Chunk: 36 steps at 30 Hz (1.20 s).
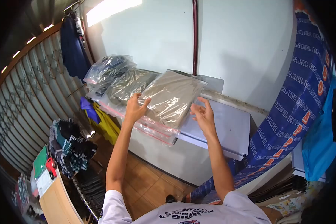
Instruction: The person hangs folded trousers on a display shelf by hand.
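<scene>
A tan folded garment in a clear plastic bag (173,95) lies on a ledge against the wall. My left hand (137,106) is at its left edge, fingers apart, with nothing gripped. Just off the bag's right edge is my right hand (203,114), its fingers spread and curved, holding nothing. Another clear bag with a grey-brown garment (128,87) lies to the left, and beyond it a bag with dark clothing (110,71). Red-striped plastic flaps hang over the ledge's front. Under and right of the tan bag is a flat white box (227,125).
A blue printed banner (283,100) hangs at the right, near a light-blue cloth (319,142). Hanging clothes (69,149) and a wooden table (59,201) with a red tool (51,167) are at the lower left. A folding metal gate (22,89) stands behind them.
</scene>
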Each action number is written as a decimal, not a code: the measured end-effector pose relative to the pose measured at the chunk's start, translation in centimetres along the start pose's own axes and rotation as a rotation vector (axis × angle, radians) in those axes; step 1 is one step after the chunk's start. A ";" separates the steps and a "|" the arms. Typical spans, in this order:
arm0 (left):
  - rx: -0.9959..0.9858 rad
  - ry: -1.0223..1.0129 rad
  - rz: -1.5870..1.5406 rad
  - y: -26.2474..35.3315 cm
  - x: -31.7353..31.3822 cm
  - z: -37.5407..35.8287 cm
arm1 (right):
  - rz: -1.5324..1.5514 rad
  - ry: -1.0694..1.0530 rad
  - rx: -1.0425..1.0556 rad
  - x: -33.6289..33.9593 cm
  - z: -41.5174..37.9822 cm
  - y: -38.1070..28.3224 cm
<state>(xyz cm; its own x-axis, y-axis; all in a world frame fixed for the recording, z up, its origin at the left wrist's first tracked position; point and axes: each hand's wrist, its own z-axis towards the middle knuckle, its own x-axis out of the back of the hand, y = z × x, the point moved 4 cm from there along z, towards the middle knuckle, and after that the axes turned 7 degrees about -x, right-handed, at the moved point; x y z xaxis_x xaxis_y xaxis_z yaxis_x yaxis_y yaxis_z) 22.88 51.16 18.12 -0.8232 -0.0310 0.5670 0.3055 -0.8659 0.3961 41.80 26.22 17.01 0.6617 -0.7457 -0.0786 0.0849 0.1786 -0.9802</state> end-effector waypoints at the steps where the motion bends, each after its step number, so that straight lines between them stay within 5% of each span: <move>1: -0.006 -0.006 -0.012 -0.8 -0.5 0.7 | -0.005 0.014 0.000 -0.3 0.9 0.3; 3: 0.238 -0.122 -0.077 -3.1 -1.8 1.7 | -0.066 0.057 0.009 -1.0 2.7 1.0; 13: 0.276 -0.222 -0.042 -6.0 -4.3 3.7 | -0.310 0.193 0.140 -1.6 6.5 3.2; 20: 0.152 -0.210 0.031 -2.1 -1.3 2.8 | -0.132 0.110 0.119 -0.9 4.2 1.7; 22: 0.233 -0.354 -0.088 0.4 0.3 1.5 | -0.106 0.089 0.137 -0.3 2.4 1.1; 27: 0.215 -0.289 -0.243 3.3 2.0 -5.3 | 0.143 0.132 -0.095 2.6 -4.4 0.4; 29: 0.252 -0.218 -0.387 6.3 3.7 -8.7 | 0.174 0.063 -0.172 4.8 -6.3 1.3; 31: 0.253 -0.170 -0.407 9.2 5.3 -12.3 | 0.225 -0.306 -0.296 5.6 -8.6 2.2; 36: 0.254 0.014 -0.289 16.5 9.1 -21.8 | 0.223 -0.392 -0.285 8.3 -15.5 2.3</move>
<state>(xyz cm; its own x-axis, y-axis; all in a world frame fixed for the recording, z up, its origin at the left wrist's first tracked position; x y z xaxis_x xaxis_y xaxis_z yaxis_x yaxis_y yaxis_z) 10.03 25.66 14.04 -0.8987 0.1873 0.3966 0.1678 -0.6887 0.7054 35.92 10.46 11.32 0.8740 -0.4039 -0.2703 -0.2590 0.0834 -0.9623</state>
